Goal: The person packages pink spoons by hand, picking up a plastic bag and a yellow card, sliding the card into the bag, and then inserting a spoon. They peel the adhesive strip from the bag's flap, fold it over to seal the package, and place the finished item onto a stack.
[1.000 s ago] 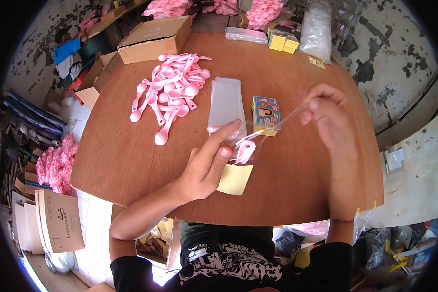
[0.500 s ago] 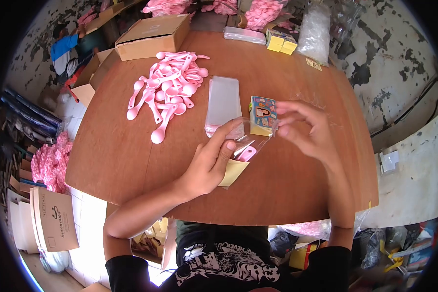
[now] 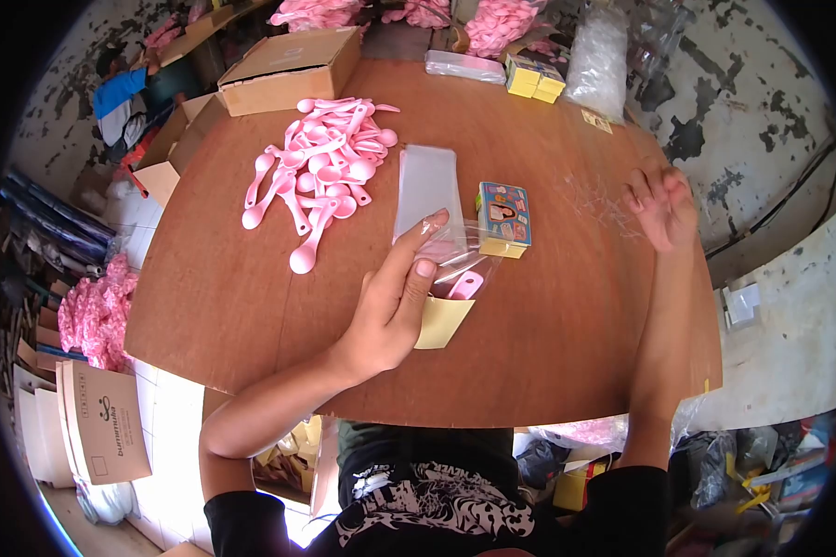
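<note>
My left hand [image 3: 385, 311] is closed on a clear plastic bag [image 3: 485, 269], thumb on the near side. Inside the bag are a pink spoon [image 3: 467, 285], only its handle end showing, and a pale yellow card [image 3: 444, 325]. My right hand [image 3: 664, 206] is raised over the table's right side, fingers loosely bent and apart, with nothing visible in them. Thin clear plastic strips [image 3: 604, 202] lie beside it. Beyond the left hand is a stack of clear bags [image 3: 428, 186]. A stack of printed cards [image 3: 503, 218] stands right of it.
A pile of pink spoons [image 3: 325, 172] lies on the brown table [image 3: 223, 278]. At the back are a cardboard box [image 3: 288, 79], yellow card stacks [image 3: 534, 79] and a large clear plastic bundle [image 3: 599, 60]. Another person [image 3: 121, 102] is at the far left.
My right hand has let go of the bag's mouth and moved right, over the plastic strips. The left hand keeps its hold on the bag, which has barely moved.
</note>
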Demonstrator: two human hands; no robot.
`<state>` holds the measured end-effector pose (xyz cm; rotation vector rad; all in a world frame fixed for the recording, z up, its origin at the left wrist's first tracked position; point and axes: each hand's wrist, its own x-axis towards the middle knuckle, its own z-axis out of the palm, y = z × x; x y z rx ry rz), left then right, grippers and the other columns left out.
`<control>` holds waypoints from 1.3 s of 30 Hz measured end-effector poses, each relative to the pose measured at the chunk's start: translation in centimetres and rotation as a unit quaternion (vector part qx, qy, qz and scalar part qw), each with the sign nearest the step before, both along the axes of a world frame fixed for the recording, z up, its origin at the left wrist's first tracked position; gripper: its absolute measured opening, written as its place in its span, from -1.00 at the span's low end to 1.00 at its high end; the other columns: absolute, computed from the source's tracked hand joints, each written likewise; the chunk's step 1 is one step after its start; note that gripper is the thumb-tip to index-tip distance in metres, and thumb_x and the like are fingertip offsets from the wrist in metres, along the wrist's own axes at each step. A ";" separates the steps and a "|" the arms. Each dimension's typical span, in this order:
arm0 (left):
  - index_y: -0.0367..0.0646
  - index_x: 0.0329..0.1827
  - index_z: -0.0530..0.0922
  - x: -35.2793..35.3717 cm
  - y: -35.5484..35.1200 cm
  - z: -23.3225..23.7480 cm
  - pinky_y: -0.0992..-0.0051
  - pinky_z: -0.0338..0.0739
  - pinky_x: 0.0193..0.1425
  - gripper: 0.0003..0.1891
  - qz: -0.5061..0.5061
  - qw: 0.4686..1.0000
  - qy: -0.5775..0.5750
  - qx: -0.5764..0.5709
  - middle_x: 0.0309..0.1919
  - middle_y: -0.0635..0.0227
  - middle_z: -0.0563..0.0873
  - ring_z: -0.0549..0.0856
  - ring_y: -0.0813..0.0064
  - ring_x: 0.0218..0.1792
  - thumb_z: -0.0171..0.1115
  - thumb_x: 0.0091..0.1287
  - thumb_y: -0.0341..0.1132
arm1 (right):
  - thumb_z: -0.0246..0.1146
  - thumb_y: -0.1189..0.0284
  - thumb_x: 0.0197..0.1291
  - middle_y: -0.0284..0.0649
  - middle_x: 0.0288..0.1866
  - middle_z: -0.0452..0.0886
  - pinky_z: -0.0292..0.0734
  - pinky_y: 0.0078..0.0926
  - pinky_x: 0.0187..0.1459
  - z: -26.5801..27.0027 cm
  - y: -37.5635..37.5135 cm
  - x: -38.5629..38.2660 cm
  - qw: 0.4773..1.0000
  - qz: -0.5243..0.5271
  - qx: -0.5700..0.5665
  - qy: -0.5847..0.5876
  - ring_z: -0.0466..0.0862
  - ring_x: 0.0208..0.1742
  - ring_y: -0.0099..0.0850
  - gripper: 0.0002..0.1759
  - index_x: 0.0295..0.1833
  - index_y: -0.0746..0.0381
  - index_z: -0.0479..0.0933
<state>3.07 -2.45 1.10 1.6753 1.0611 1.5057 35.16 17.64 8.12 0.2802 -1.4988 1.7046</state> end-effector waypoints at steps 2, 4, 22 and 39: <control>-0.21 0.47 0.28 0.2 -0.3 0.1 0.54 0.48 -0.07 -0.58 -0.005 1.000 0.000 -0.014 -0.05 0.16 0.70 0.62 0.59 -0.19 -0.14 0.61 -0.32 | 0.34 0.42 0.26 -0.13 -0.06 0.67 0.59 -0.46 -0.13 -5.0 4.0 3.6 0.919 -0.252 0.050 -0.300 0.69 -0.16 -0.37 -0.50 0.29 0.32 0.47; -0.20 0.48 0.28 0.3 -0.2 0.2 0.56 0.47 -0.11 -0.58 0.000 1.000 0.010 -0.005 -0.15 0.21 0.69 0.58 0.61 -0.26 -0.14 0.61 -0.31 | 0.36 0.38 0.24 -0.10 -0.02 0.67 0.61 -0.42 -0.10 -5.9 4.1 3.5 0.691 -0.460 0.096 -0.549 0.70 -0.12 -0.32 -0.37 0.39 0.30 0.38; -0.24 0.59 -0.10 1.1 1.2 -1.8 0.21 0.29 0.43 -0.26 -0.087 0.988 -0.065 0.109 0.39 -0.18 0.36 0.49 0.08 0.34 0.09 0.51 -0.18 | 0.37 0.50 0.24 -0.25 -0.30 0.70 0.53 -0.60 -0.27 1.5 -12.2 -12.9 0.852 -0.446 0.228 -0.154 0.66 -0.30 -0.54 -0.86 -0.19 0.37 0.66; -0.29 0.29 0.44 0.4 1.3 -0.1 0.50 0.62 0.09 -0.39 -0.117 0.983 0.010 -0.140 0.13 0.22 0.63 0.66 0.54 0.07 0.49 0.17 -0.47 | 0.30 0.34 0.30 -0.31 -0.21 0.68 0.49 -0.60 -0.11 2.3 -11.5 -13.3 0.920 -0.259 -0.109 -0.274 0.63 -0.19 -0.60 -0.77 -0.09 0.31 0.63</control>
